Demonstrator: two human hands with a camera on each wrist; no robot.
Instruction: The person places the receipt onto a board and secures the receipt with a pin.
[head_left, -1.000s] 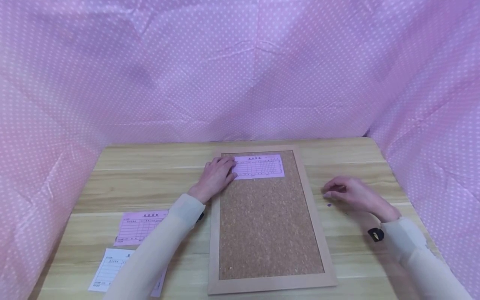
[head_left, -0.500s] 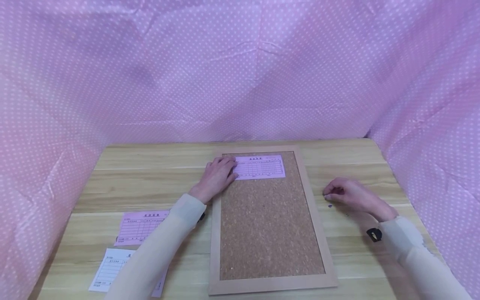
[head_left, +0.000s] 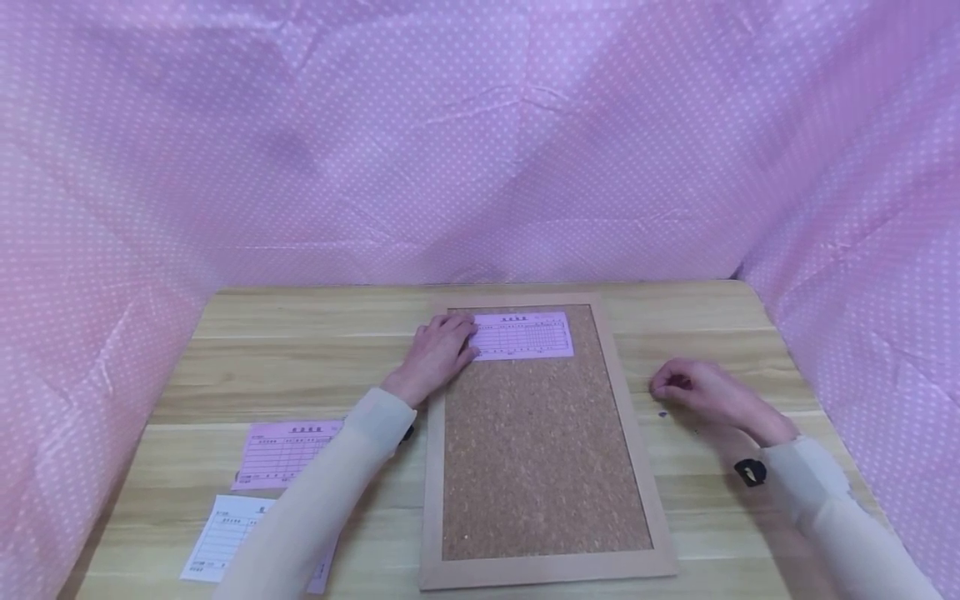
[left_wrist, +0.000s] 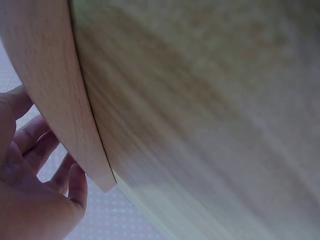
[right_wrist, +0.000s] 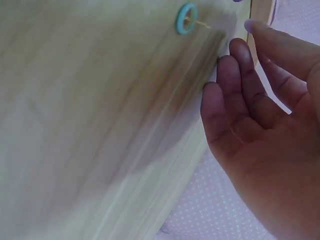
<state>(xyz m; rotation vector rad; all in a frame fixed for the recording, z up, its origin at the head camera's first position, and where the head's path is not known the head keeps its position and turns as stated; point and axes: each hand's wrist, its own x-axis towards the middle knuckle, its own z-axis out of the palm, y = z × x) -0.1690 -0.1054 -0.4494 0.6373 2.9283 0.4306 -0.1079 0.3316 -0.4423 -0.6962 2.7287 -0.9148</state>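
Note:
My left hand rests over the left side of a wood-framed cork board. Its fingertips touch the left end of a pink printed slip lying near the board's top. Low over the table to the right of the board is my right hand, fingers bent and thumb close to the index finger. I cannot tell whether anything is pinched there. A small purple tack-like piece lies just below those fingertips. In the right wrist view, a teal thumbtack lies with its metal point showing.
Another pink slip and a white slip lie on the wooden table at the left, partly covered by the left sleeve. Pink dotted cloth hangs behind and at both sides.
The right hand's fingers have drawn closer together, and it stays near the same spot on the table. The left hand and the slip on the board have kept their place.

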